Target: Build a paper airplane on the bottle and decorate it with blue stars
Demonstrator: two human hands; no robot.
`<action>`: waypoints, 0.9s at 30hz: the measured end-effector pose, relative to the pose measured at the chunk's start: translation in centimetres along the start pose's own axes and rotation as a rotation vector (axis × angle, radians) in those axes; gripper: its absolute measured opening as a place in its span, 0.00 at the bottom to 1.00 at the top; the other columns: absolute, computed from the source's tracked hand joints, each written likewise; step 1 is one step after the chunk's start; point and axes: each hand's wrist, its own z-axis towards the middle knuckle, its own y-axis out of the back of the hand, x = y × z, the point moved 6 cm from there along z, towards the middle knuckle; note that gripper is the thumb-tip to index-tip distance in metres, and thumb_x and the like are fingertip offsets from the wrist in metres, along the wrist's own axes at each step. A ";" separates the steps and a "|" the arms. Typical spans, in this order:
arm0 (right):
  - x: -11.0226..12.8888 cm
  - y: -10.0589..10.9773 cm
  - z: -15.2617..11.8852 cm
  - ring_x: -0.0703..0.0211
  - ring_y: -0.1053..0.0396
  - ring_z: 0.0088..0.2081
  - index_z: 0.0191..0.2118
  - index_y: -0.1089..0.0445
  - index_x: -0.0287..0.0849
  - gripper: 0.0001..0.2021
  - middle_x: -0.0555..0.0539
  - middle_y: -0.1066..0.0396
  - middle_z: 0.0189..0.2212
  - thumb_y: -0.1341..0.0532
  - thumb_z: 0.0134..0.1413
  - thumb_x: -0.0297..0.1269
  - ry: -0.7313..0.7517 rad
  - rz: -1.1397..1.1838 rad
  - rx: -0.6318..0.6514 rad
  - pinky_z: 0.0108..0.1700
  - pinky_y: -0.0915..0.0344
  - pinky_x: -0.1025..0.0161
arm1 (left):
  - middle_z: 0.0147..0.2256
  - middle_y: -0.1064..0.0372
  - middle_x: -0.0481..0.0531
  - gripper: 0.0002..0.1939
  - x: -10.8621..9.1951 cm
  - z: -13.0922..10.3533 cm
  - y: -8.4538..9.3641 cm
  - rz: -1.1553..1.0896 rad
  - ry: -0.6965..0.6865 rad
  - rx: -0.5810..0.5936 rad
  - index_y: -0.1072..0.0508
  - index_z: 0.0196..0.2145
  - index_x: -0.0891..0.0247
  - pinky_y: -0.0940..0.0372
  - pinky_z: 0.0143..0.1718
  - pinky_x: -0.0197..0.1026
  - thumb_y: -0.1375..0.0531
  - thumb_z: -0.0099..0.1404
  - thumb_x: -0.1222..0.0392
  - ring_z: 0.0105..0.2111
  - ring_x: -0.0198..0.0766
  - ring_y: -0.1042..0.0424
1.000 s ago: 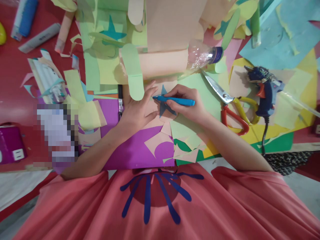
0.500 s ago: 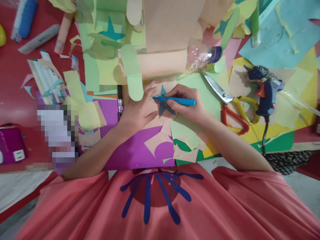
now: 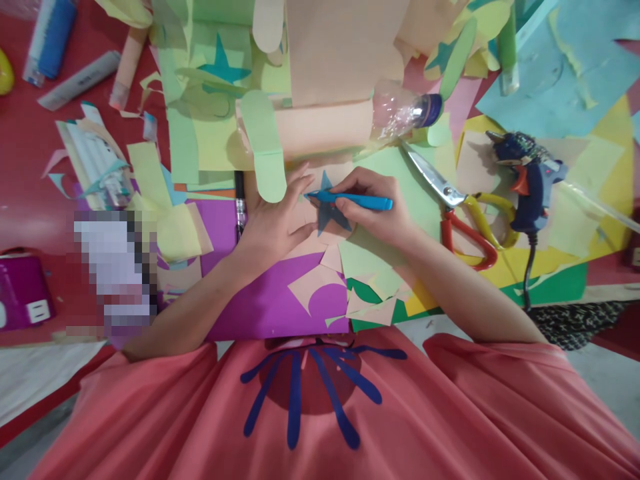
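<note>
While the right hand (image 3: 375,207) has its fingers clamped on a blue pen (image 3: 367,201), the left hand (image 3: 275,227) lies palm down with its fingers apart, the thumb well away from the index finger. Between the two hands is a piece of peach paper (image 3: 305,215) bearing a blue star (image 3: 330,217); the left fingers rest over the paper's near-left part, and the pen crosses the star with its dark tip at the left, though whether the tip touches the paper cannot be told. Just left of the left hand is a black pen (image 3: 240,197), partly on a purple sheet (image 3: 250,307). Beyond the hands, a plastic bottle (image 3: 395,115) with a peach wrap lies on its side, its purple cap to the right, and a rounded green strip (image 3: 270,150) crosses its left end and reaches down to the left hand. To the right of the right hand lie scissors (image 3: 453,195) with one red and one yellow handle, blades spread slightly or shut, hard to tell, and past them a blue glue gun (image 3: 533,193). White markers (image 3: 100,160) lie bundled at the left on the red surface (image 3: 30,167).
</note>
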 end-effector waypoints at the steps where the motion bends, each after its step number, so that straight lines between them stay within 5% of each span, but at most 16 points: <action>1: 0.0 0.0 0.0 0.69 0.40 0.23 0.31 0.34 0.42 0.03 0.54 0.34 0.23 0.38 0.52 0.34 0.001 0.005 0.007 0.28 0.42 0.65 | 0.69 0.53 0.56 0.36 0.0 0.0 0.0 0.000 0.000 0.001 0.51 0.64 0.52 0.46 0.66 0.55 0.39 0.63 0.64 0.66 0.50 0.45; 20: -0.3 0.5 0.1 0.67 0.36 0.26 0.32 0.34 0.43 0.06 0.53 0.31 0.25 0.37 0.51 0.38 -0.026 0.005 -0.063 0.29 0.39 0.64 | 0.68 0.52 0.56 0.36 -0.1 0.1 0.0 0.003 0.011 0.002 0.50 0.64 0.53 0.46 0.66 0.55 0.39 0.63 0.65 0.66 0.50 0.45; 27: -0.1 0.1 0.0 0.65 0.34 0.27 0.30 0.34 0.43 0.06 0.52 0.31 0.26 0.37 0.51 0.37 -0.048 0.023 0.011 0.31 0.37 0.64 | 0.68 0.52 0.55 0.36 0.0 0.1 0.0 -0.028 0.015 -0.008 0.49 0.64 0.52 0.47 0.67 0.56 0.38 0.62 0.65 0.66 0.50 0.43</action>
